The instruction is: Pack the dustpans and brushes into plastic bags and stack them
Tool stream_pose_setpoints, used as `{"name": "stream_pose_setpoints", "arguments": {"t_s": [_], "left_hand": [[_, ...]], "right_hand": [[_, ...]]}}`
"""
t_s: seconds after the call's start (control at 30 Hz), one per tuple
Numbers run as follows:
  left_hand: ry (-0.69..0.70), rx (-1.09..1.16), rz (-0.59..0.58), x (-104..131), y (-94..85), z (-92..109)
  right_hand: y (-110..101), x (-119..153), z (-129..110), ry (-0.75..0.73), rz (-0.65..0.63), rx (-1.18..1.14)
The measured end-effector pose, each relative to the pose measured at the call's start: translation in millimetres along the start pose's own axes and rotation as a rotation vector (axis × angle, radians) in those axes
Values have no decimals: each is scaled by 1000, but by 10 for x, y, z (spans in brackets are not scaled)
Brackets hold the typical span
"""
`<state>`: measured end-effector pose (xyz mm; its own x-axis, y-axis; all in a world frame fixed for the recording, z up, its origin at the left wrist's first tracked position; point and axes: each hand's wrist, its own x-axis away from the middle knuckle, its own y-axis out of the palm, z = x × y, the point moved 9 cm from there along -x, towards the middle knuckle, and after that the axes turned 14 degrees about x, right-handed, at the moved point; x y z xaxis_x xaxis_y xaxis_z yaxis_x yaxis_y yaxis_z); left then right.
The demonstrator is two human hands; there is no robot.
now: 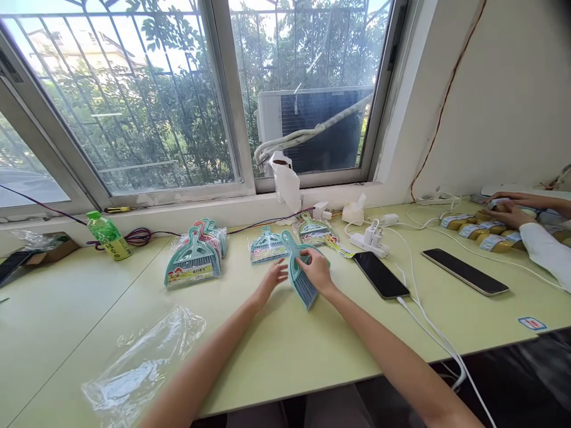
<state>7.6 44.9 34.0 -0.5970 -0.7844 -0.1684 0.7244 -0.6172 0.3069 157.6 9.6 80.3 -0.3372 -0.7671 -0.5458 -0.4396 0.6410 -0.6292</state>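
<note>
My right hand [316, 268] grips a teal brush and dustpan set [294, 257], its bristles pointing down over the table. Just left of the set is my left hand [270, 284], its fingers apart and nothing held in them. Behind the hands lie a wrapped teal set [266, 245] and a green wrapped set [312, 229] with a yellow label strip [339, 246]. Farther left, several wrapped sets [193, 261] in teal and pink are stacked. Clear plastic bags [145, 362] lie at the front left.
A green bottle [109, 236] stands at the back left. To the right are a phone [381, 275], a second phone [464, 272], a power strip [369, 242] and white cables. Another person's hands hold something above yellow packages [495, 244] at the far right.
</note>
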Motion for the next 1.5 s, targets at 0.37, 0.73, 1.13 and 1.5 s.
{"name": "stream_pose_setpoints", "arguments": {"t_s": [0.37,0.73,1.13,1.5], "left_hand": [[-124,329,301,-7,-318,-244],[17,397,441,-72,-624,-111],[126,354,570,-35,-937,65],[119,366,513,-57,-882,60]], "right_hand": [[-188,-209,485,11,50,341],[64,-243,1289,131,-270,703],[112,-323,1497,129,-246,644],[184,-343,1480,124,-306,602]]}}
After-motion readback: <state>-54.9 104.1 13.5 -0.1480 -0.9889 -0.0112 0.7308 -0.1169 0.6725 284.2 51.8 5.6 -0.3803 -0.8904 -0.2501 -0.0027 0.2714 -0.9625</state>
